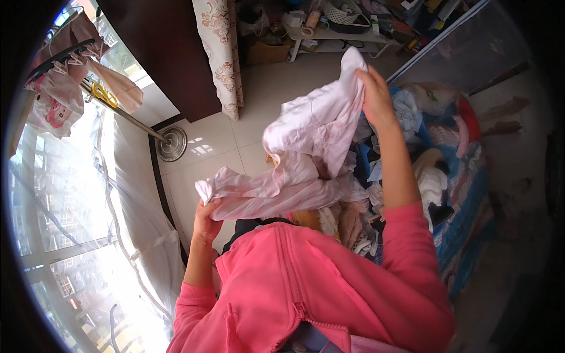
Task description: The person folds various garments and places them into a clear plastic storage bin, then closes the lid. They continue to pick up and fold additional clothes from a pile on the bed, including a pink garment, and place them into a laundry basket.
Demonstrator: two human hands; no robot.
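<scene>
A crumpled pale pink cloth garment (315,128) is stretched between my two hands, above the floor and in front of my body. My left hand (207,223) grips its lower left end near my waist. The opposite end is held up in my right hand (376,95), farther out, with a bunched tip standing above the fingers. Folds hang loosely between the hands and hide part of what lies below. Just beyond my right forearm is a heap of mixed clothes (435,176).
Windows and a sheer curtain (145,189) are at the left. Small clothes hang from a clip hanger (62,66) near a metal pole with a round base (172,144). A patterned curtain (223,57) hangs ahead. A low white bench (340,37) holds a basket and bottles.
</scene>
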